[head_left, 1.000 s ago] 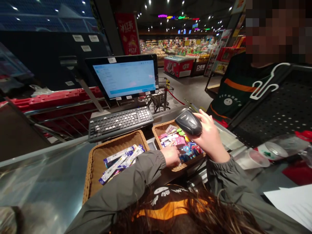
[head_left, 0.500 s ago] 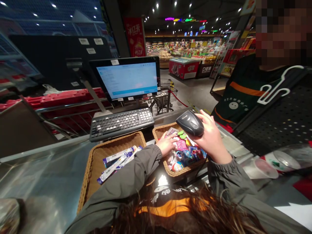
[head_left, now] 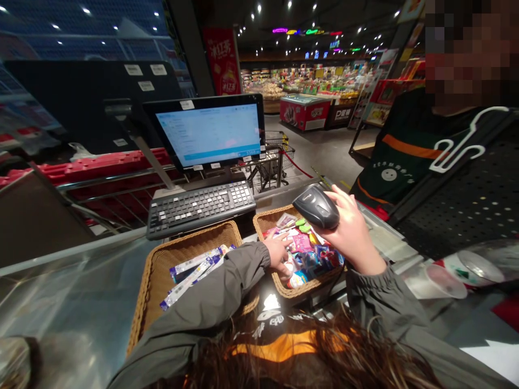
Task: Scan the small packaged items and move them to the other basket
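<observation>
My right hand (head_left: 357,235) is wrapped round a black barcode scanner (head_left: 316,206), held above the far right part of a small wicker basket (head_left: 259,219). In that basket lie many small wrapped sweets (head_left: 302,243), pink, blue and green. My left hand (head_left: 278,253) reaches in over its left rim, fingers spread and resting on or just over the sweets; no item shows in its grasp. Under my left forearm a larger wicker basket (head_left: 152,259) holds several long, thin blue-and-white packets (head_left: 194,270).
Behind the baskets stand a keyboard (head_left: 203,208) and a lit monitor (head_left: 213,132). A metal counter (head_left: 93,292) extends to the left. On the right are plastic cups (head_left: 440,281), a white hanger (head_left: 458,146) and a person in a dark apron (head_left: 389,156).
My left hand has shifted slightly toward me along the sweets, its fingers spreading more. The scanner in my right hand has barely moved. The view has turned slightly.
</observation>
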Demonstrator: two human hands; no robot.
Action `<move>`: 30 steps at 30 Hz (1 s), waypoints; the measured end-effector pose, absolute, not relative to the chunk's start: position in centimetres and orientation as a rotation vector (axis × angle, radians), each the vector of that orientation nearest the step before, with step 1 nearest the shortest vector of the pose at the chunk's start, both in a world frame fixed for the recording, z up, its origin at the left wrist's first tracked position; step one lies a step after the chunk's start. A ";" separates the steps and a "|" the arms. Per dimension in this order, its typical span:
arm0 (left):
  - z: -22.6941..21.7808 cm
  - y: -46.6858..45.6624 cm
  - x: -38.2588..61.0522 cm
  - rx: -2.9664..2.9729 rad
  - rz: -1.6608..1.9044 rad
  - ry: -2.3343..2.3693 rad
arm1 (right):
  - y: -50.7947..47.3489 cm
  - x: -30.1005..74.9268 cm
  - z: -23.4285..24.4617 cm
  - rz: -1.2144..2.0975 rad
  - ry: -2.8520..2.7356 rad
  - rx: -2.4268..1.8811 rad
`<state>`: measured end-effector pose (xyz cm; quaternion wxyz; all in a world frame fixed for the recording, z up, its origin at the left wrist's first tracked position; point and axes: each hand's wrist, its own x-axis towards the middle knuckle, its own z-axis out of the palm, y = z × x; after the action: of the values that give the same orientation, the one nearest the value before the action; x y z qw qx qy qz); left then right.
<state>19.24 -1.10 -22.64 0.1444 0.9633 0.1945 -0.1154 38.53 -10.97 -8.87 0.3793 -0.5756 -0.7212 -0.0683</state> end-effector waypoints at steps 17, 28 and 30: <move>-23.3 -1.4 19.3 2.769 -0.231 0.386 | -11.0 38.7 -9.0 -0.234 -1.861 -1.462; -21.7 -0.6 19.3 2.573 -0.006 0.282 | -11.0 39.0 -9.3 -0.232 -1.839 -1.449; -20.8 0.4 18.0 2.398 0.206 0.326 | -10.9 39.3 -9.5 -0.234 -1.823 -1.453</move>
<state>18.00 0.38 -20.77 0.3487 0.9253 0.1259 0.0795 39.31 -10.92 -9.48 0.3887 -0.5715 -0.7169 -0.0920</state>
